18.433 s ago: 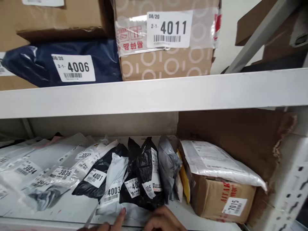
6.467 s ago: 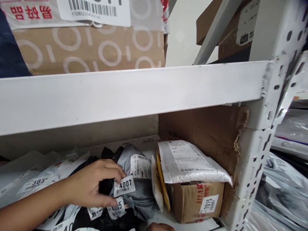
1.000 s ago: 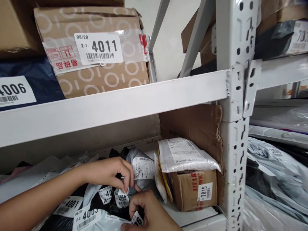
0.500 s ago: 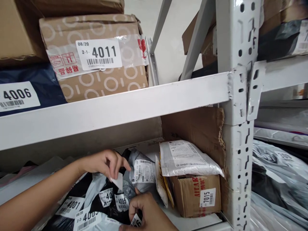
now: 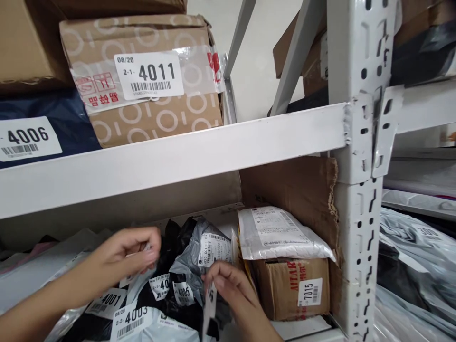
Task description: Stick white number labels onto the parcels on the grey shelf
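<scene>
My left hand (image 5: 137, 251) is closed above the pile, with a small whitish bit of a paper slip (image 5: 147, 246) showing between its fingers; most of it is hidden. Lower right, my right hand (image 5: 231, 285) pinches the edge of a parcel bag whose white label (image 5: 211, 304) is seen nearly edge-on, a "6" legible on it. Between the hands lie a black parcel bag labelled 4005 (image 5: 183, 293) and a grey parcel bag (image 5: 188, 261) with a shipping label. A pale bag labelled 4003 (image 5: 131, 322) lies in front, beside a dark one labelled 4001 (image 5: 109, 303).
A white shelf beam (image 5: 178, 156) crosses above the hands, carrying a carton labelled 4011 (image 5: 156, 116) and a blue parcel labelled 4006 (image 5: 76, 126). On the right, a white bag (image 5: 281, 237) rests on a carton labelled 7015 (image 5: 278, 289), near a perforated post (image 5: 356, 237).
My left hand has drawn back to the left and its fingers have curled in around the slip. My right hand has moved up and right, lifting the labelled bag edge.
</scene>
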A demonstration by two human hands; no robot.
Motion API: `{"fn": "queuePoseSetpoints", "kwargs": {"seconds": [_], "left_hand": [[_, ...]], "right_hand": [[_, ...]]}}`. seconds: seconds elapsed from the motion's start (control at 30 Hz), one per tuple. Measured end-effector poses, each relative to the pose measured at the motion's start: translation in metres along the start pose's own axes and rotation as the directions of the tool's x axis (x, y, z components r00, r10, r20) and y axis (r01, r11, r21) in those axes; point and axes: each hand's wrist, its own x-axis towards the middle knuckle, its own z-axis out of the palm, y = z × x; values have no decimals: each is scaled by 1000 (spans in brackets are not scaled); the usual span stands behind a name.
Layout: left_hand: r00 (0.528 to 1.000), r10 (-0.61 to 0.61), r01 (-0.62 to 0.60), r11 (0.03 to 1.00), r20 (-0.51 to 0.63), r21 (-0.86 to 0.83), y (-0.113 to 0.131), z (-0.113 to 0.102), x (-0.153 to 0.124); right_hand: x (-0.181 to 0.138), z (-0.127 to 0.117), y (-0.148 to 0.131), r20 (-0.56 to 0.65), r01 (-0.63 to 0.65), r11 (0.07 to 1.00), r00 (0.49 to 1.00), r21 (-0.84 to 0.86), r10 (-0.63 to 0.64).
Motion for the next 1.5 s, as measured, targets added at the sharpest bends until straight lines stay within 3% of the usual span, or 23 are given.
{"fn": "queuePoseSetpoints", "kwargs": {"seconds": [0.07,0.13,0.27,0.43,0.6,0.73,0.8,0.9,1.0,1.07,1.17,1.27,1.33,1.5], "left_hand": [[989,-126,142,953,-77,267,3,15,7],[976,-193,217,881,-100,420,2,25,15],[970,-238,225,838,-38,497,-4,35,27],[970,-242,216,867,0,450,-7,39,35],[958,-240,197,948,155,250,-17,42,40],[960,-244,222,962,135,158,-25,46,40],[963,-243,232,967,114,105,-25,49,40],[970,-233,232,973,68,14,-19,53,44],[974,-212,217,975,86,-54,-6,50,45],[979,-195,196,981,66,-6,2,41,39],[995,-94,79,948,34,309,10,28,22],[986,-12,-82,834,167,545,8,27,7],[983,25,-131,794,183,593,5,32,5],[992,120,-123,822,42,556,11,42,26]], "right_hand": [[11,11,-7,-132,34,999,991,-11,-35],[19,20,-8,-274,28,996,960,-85,-50],[22,26,1,-362,-1,944,924,-329,-125],[21,22,13,-292,36,762,911,-646,-291],[29,20,20,-128,-8,530,973,-848,-190],[28,19,16,-191,-110,379,964,-919,-184],[24,20,11,-109,-13,327,955,-945,-277],[18,21,6,120,285,336,892,-898,-435],[15,21,8,108,302,324,858,-896,-502],[15,18,11,112,271,227,836,-935,-536],[14,12,14,161,275,97,774,-956,-612],[11,5,12,150,255,65,737,-965,-659],[10,2,9,147,249,58,727,-967,-671],[10,-4,2,98,221,88,709,-971,-699]]}}
